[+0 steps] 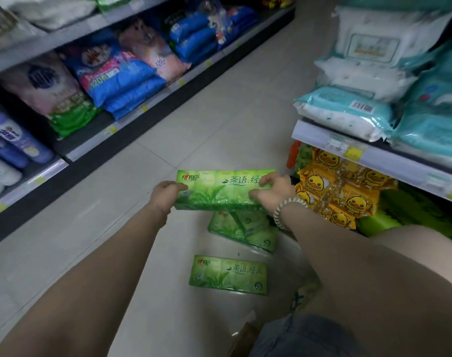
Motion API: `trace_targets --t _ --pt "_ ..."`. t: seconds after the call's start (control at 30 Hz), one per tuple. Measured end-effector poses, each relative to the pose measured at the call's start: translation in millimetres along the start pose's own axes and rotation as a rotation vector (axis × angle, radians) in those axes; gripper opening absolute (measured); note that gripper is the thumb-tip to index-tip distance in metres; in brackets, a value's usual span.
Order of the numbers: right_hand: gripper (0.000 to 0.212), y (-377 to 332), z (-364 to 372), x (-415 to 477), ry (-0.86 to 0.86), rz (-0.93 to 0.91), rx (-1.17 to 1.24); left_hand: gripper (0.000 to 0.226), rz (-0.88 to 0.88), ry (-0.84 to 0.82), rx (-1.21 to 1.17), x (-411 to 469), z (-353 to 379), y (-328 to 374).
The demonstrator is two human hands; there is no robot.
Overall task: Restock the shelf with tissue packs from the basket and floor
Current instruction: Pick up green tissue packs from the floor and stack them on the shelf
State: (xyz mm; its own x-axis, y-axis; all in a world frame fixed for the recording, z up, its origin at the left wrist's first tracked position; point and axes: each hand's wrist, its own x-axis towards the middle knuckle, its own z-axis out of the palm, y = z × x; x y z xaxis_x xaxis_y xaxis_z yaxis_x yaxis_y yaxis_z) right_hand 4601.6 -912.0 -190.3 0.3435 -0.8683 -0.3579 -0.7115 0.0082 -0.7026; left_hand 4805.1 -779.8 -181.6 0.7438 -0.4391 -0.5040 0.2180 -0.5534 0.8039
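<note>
Aisle floor [219,112] between stocked shelving [132,117]

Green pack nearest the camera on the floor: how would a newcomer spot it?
Look at the tiled floor beside the yellow duck packs. The green pack lies flat nearest the camera, its label fully showing, unlike the tilted pack beyond it, partly hidden.

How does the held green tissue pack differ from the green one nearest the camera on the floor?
The held pack is raised, gripped at both ends by the left hand and right hand; the floor pack lies flat, untouched. The hands hide part of the held pack's print; the floor pack's shows fully. Both share the same green wrapping.
</note>
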Motion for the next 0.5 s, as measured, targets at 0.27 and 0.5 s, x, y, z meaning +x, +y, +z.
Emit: trace_targets --t 0.27,0.5 --pt "0.071 -33 -31 -32 0.105 -0.271 -0.174 0.031 0.254 0.045 -0.06 -32 -13 54" --pt "0.065 -54 -57 -45 0.238 -0.425 -0.152 0.041 0.443 0.065 -0.068 -51 -24 91"
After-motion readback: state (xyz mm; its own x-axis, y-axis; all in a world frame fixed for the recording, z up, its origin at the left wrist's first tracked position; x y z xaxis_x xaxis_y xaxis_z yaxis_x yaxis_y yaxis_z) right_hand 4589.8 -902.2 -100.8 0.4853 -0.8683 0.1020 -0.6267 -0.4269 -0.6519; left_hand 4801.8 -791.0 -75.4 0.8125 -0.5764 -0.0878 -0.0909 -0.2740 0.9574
